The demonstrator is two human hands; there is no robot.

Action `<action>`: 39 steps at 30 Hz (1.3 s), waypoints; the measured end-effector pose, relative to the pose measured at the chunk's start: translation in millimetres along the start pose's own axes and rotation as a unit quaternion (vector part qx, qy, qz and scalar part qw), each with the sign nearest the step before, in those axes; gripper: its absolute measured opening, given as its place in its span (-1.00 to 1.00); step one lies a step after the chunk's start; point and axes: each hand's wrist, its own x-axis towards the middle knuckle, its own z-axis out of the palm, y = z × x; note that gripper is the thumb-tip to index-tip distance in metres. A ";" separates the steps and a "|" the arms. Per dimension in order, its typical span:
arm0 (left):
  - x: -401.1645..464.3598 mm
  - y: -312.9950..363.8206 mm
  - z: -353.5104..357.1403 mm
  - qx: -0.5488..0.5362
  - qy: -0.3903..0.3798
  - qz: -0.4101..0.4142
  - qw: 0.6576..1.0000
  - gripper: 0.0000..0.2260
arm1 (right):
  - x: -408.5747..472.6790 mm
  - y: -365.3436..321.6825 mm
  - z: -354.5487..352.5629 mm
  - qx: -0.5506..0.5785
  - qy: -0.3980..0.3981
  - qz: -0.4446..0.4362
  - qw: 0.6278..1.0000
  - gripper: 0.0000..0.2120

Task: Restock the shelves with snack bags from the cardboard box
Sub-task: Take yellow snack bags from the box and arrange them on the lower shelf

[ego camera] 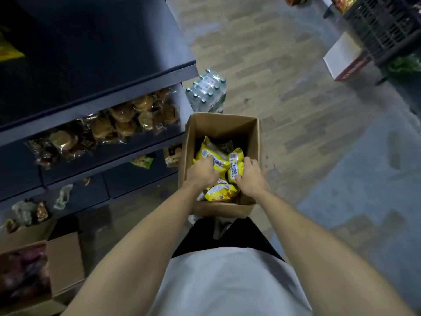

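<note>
One open cardboard box (224, 126) stands on the floor beside the dark shelves (127, 71), holding yellow snack bags (222, 193) — at least four visible. Both hands are inside it. The left hand (202, 171) has its fingers curled over one bag at the upper left; the right hand (249, 176) pinches a second bag, held upright, between thumb and fingers. One shrink-wrapped pack of water bottles (207, 91) sits beyond the box — about a dozen caps show. A second cardboard box (65, 258) lies at lower left.

Left hand (202, 171), right hand (250, 176) curled, gripping.
</note>
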 end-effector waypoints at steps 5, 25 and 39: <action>13.8 -0.2 8.6 0.008 -0.051 -0.005 0.999 -0.71 | 13.2 -5.8 17.1 -0.025 -0.084 0.070 0.994 -0.41; 153.3 -3.3 73.0 0.152 -0.097 -0.026 0.983 -0.59 | 116.5 20.3 64.3 -0.081 -0.129 0.050 0.987 -0.01; 141.1 -41.1 80.3 0.345 -0.114 0.073 0.929 -0.26 | 177.4 -10.8 35.6 -0.133 -0.145 0.036 0.980 -0.68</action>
